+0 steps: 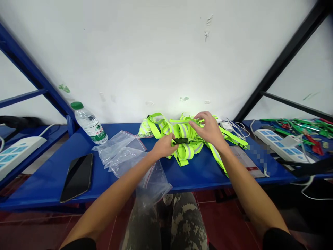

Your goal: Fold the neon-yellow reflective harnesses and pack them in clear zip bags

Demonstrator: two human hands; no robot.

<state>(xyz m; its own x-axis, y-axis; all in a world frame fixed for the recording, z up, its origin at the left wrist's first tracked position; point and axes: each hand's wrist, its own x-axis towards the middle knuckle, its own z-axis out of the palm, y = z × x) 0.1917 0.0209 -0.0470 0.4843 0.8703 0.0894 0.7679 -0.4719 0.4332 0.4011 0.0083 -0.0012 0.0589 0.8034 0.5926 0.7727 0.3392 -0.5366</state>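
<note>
Left hand (163, 147) pinches the black buckle (181, 141); right hand (208, 129), fingers curled, grips the vest straps (182, 133).

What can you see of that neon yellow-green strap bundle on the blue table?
The strap bundle is fluorescent yellow-green fabric webbing with silvery reflective stripes. It lies tangled in a loose heap on the blue table, one strap trailing toward the front edge. The left hand pinches its black buckle; the right hand touches the top straps.
</note>
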